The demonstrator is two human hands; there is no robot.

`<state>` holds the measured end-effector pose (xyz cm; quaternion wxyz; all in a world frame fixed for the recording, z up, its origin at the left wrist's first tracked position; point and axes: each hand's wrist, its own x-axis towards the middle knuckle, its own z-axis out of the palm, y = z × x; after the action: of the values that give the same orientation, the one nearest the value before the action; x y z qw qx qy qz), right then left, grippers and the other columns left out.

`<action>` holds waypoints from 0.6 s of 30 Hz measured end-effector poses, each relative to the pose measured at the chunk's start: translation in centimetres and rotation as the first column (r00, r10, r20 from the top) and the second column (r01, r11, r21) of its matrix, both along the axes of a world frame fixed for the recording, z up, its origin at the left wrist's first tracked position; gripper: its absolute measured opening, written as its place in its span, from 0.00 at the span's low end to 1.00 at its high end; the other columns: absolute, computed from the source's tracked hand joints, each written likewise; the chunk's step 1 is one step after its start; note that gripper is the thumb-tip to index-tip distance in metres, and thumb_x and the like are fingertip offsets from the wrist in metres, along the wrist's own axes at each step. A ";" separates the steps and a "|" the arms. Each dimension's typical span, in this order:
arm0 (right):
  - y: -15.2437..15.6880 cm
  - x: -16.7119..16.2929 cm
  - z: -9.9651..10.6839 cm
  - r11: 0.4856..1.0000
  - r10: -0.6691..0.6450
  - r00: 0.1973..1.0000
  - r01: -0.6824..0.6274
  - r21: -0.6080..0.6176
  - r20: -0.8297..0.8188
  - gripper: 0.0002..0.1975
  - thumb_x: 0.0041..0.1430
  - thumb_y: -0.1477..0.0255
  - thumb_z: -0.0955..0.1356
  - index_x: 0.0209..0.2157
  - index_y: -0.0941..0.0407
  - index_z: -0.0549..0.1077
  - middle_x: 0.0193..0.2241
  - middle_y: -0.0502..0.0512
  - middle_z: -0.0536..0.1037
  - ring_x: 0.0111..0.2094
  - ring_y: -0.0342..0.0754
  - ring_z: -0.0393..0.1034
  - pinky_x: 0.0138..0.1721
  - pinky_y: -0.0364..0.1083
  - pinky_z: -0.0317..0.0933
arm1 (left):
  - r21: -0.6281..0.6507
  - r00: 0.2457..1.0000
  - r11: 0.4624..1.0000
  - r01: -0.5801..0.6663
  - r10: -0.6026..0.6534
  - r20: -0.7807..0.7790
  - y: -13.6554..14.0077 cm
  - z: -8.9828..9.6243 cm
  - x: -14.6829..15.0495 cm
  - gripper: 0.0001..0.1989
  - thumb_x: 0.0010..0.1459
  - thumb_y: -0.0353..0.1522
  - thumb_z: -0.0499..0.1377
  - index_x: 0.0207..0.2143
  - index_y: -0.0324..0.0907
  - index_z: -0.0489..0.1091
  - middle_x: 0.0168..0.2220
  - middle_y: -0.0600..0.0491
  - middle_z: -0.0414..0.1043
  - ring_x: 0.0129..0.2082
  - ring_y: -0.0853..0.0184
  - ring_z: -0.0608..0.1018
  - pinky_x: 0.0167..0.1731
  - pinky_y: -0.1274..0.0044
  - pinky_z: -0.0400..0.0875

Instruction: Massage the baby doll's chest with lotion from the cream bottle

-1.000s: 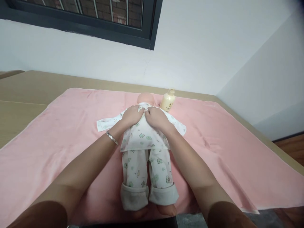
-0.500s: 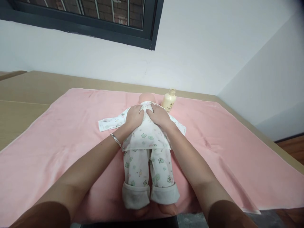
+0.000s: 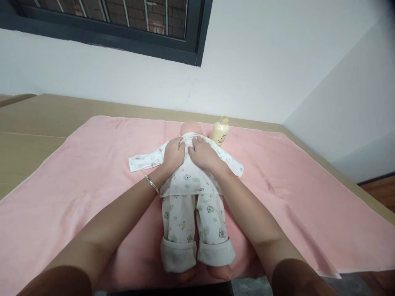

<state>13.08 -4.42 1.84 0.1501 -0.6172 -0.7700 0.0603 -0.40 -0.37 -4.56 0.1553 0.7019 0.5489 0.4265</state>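
The shirt [image 3: 194, 181] in the middle of my view is white with little green animal faces. The pants [image 3: 182, 218] below it match, and their cuffs [image 3: 179, 255] are plain pale grey. I see a pink blanket [image 3: 296, 176], a creamy yellow bottle [image 3: 219, 131] with dark letters, and, upper left, a dark grey window frame [image 3: 196, 33].

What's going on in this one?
A person has both hands, left hand and right hand, laid on the upper part of a printed white shirt worn by a doll. The doll lies on a pink cloth, head away from the person, shirt sleeves out to the sides and the cuffs of its matching trousers turned up. A pale yellow bottle stands near its head, untouched.
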 end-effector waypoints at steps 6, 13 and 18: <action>-0.3 0.0 0.3 0.970 -0.035 0.986 0.072 0.231 -0.162 0.30 0.67 0.70 0.58 0.67 0.68 0.58 0.70 0.71 0.51 0.72 0.66 0.41 0.70 0.63 0.44 | 0.014 1.000 1.000 -0.020 0.020 0.015 -0.2 -0.1 0.0 0.23 0.66 0.33 0.47 0.55 0.35 0.73 0.57 0.42 0.74 0.59 0.56 0.74 0.64 0.64 0.65; 0.0 -1.0 -1.3 0.984 0.015 0.995 0.003 0.176 -0.102 0.24 0.69 0.69 0.58 0.61 0.63 0.67 0.67 0.70 0.60 0.71 0.68 0.46 0.68 0.70 0.44 | 0.026 1.000 1.000 -0.015 0.015 0.015 -0.2 -0.2 -0.1 0.22 0.65 0.32 0.47 0.54 0.36 0.73 0.56 0.43 0.75 0.58 0.58 0.75 0.64 0.64 0.66; -0.2 -0.1 0.1 0.958 -0.005 0.980 0.061 0.279 -0.197 0.26 0.66 0.71 0.58 0.63 0.61 0.65 0.70 0.65 0.55 0.72 0.64 0.42 0.69 0.67 0.43 | 0.016 1.000 1.000 -0.012 0.012 0.008 -0.2 -0.2 -0.1 0.22 0.65 0.32 0.47 0.54 0.35 0.73 0.56 0.42 0.75 0.59 0.57 0.74 0.64 0.65 0.65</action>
<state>12.97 -4.61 1.91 0.3126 -0.5933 -0.7418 0.0068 -0.49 -0.56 -4.71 0.1493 0.6982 0.5490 0.4345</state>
